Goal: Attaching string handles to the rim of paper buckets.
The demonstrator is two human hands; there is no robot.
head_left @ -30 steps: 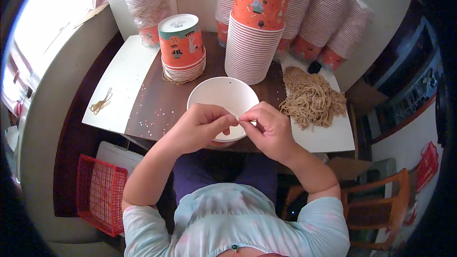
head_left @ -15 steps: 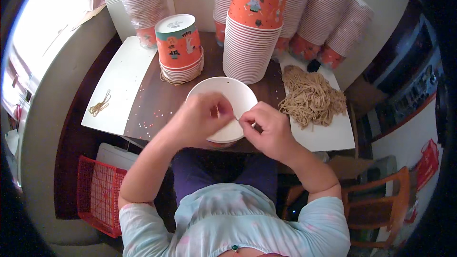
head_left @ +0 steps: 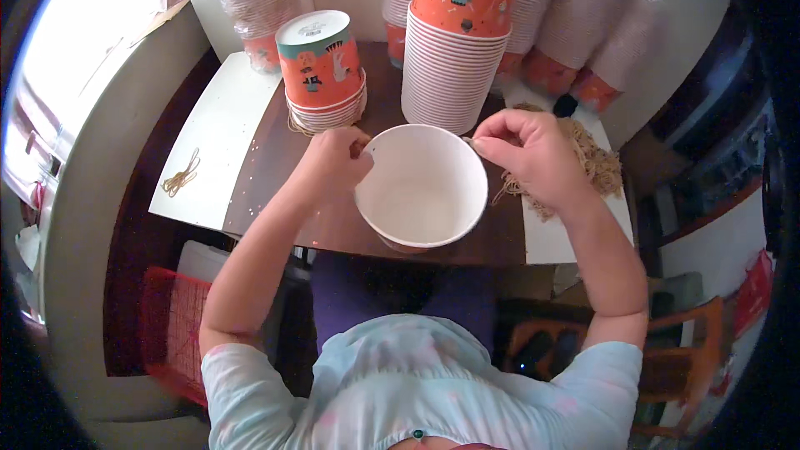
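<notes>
A white-lined paper bucket [head_left: 423, 192] stands mouth up at the table's near edge, its inside bare. A small hole shows in its left wall near the rim. My left hand [head_left: 335, 160] is closed at the left rim beside that hole; its fingertips are partly hidden, so what they hold cannot be made out. On the opposite side, my right hand [head_left: 533, 154] pinches what looks like the end of a tan cord [head_left: 467, 141] at the right rim. Behind that hand lies a heap of tan cords [head_left: 602, 162], partly covered by it.
Behind the bucket rise a tall stack of upturned orange buckets [head_left: 457, 67] and a shorter stack [head_left: 321, 71]. More wrapped stacks [head_left: 254, 0] line the wall. A small cord bundle [head_left: 181, 173] lies on the left white board. A red basket [head_left: 177, 325] stands below left.
My hands have moved apart, from close together over the bucket to opposite sides of its rim. The bucket has turned, its visible hole going from the far side to the left.
</notes>
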